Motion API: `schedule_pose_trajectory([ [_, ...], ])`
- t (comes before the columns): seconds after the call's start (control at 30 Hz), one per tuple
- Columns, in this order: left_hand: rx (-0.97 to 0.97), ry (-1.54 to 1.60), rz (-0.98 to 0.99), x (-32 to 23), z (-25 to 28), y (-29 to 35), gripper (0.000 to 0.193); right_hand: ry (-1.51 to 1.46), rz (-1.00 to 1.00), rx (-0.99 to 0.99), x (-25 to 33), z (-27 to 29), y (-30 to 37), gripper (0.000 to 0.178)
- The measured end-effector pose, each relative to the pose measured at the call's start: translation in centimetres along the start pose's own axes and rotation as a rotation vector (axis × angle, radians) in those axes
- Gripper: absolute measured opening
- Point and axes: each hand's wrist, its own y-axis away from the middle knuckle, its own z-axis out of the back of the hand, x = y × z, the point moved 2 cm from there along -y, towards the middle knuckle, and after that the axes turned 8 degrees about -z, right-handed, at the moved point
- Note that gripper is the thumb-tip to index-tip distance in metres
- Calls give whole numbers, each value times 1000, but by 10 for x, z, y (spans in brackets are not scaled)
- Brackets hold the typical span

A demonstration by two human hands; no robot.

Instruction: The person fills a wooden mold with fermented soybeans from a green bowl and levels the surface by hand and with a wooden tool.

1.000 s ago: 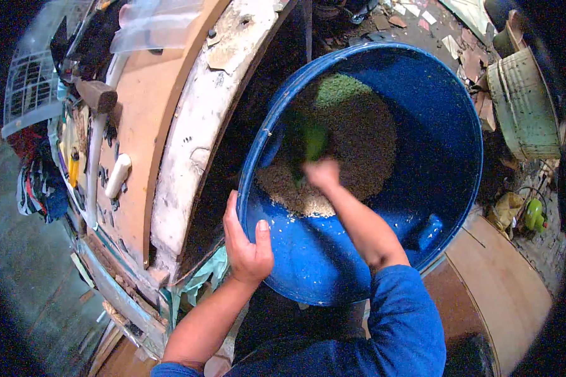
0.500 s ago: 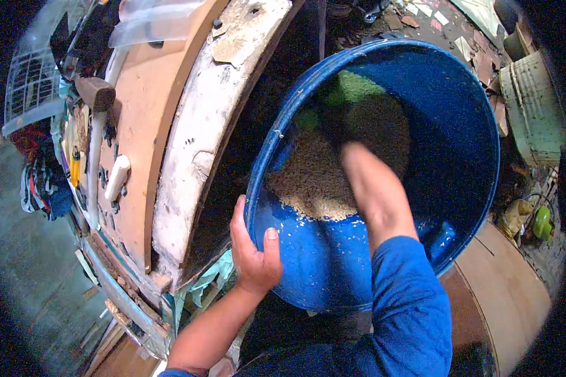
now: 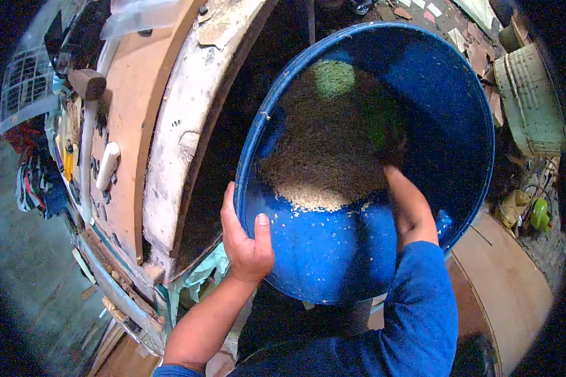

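A large blue plastic barrel (image 3: 308,257) tilts toward me, its round mouth facing up. Inside lies a heap of small tan grains (image 3: 317,157), with loose ones scattered over the near wall and a green patch (image 3: 334,78) toward the far side. My left hand (image 3: 250,242) grips the barrel's left rim, thumb inside and fingers outside. Deep in the barrel, my right hand (image 3: 393,171) reaches to the right side of the heap. Shadow hides its fingers, so I cannot make out whether they hold any grain.
Left of the barrel is a worn white board (image 3: 185,125) beside a brown wooden panel (image 3: 129,113). A wooden-headed mallet (image 3: 88,84) and a white-handled object (image 3: 107,166) lie there. A pale ribbed bucket (image 3: 531,100) stands at right, above a plywood sheet (image 3: 503,264).
My right hand has moved rightward inside the barrel, from the middle of the heap to its right side. More of the green patch shows. My left hand keeps its hold on the rim.
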Motion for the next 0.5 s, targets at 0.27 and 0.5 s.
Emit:
schedule_pose_trajectory([
  [0.27,0,-27,-55,1,-1,2,63,-287,-41,343,9,-52,146,126],
  [0.5,-8,-47,-72,1,2,-1,62,-478,328,159,74,-21,165,116],
])
